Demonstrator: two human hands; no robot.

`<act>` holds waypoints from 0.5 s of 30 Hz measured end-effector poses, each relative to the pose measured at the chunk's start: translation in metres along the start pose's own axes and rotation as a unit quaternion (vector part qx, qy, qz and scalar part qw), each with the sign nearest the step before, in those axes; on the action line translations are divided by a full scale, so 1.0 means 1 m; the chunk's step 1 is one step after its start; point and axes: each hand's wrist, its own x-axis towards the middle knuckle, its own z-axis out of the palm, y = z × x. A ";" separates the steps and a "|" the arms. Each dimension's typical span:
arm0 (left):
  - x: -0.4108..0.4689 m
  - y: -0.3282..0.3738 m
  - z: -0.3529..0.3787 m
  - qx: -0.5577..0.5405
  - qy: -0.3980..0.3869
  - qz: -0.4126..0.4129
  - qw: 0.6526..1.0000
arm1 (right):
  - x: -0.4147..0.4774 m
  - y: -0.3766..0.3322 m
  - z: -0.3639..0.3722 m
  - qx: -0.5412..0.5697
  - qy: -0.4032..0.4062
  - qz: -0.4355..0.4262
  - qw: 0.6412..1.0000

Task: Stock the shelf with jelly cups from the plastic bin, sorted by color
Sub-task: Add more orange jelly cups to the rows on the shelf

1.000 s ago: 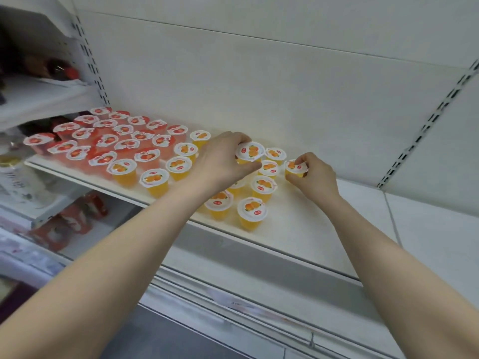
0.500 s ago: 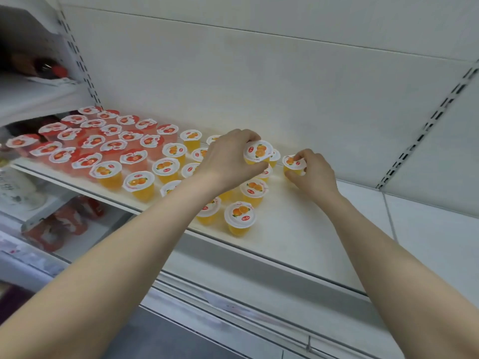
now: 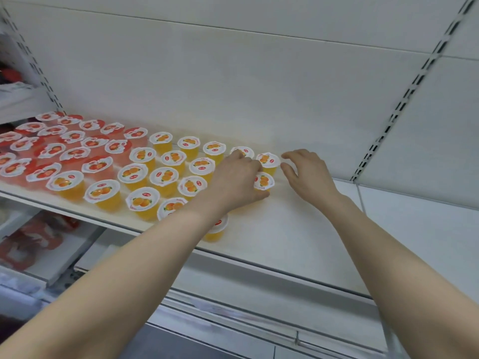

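Since a second ago the right hand [image 3: 308,172] has let go of its orange cup [image 3: 268,159]. That cup now stands upright at the right end of the back row on the shelf [image 3: 272,229]. The hand hovers just beside it, fingers spread and holding nothing. The left hand [image 3: 236,177] has come down too and curls round a second cup [image 3: 263,181] in the row in front, thumb against its near side (its fingers partly hide another cup behind). Red cups [image 3: 75,154] fill the left of the shelf and the other orange cups [image 3: 166,174] stand to their right, so the sorting holds. The step in hand looks like seating this pair at the right edge of the orange block. Next, I judge, the left hand should release without tipping the close-packed neighbours. Both hands can then return to the bin, which is out of view.
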 end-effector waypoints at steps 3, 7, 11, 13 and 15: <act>0.001 0.000 0.004 0.001 0.007 -0.006 1.000 | -0.001 0.000 0.000 0.000 -0.002 -0.001 1.000; 0.000 0.001 0.004 0.006 0.006 -0.003 1.000 | -0.002 -0.003 -0.004 -0.001 0.000 -0.006 1.000; -0.002 0.000 0.001 0.013 -0.010 0.003 1.000 | -0.004 -0.009 -0.010 -0.013 0.004 -0.014 1.000; -0.004 -0.001 -0.004 0.015 -0.015 0.011 1.000 | -0.006 -0.013 -0.015 -0.019 0.011 -0.018 1.000; -0.008 -0.002 -0.009 0.004 -0.012 0.018 1.000 | -0.008 -0.019 -0.020 -0.024 0.017 -0.023 0.999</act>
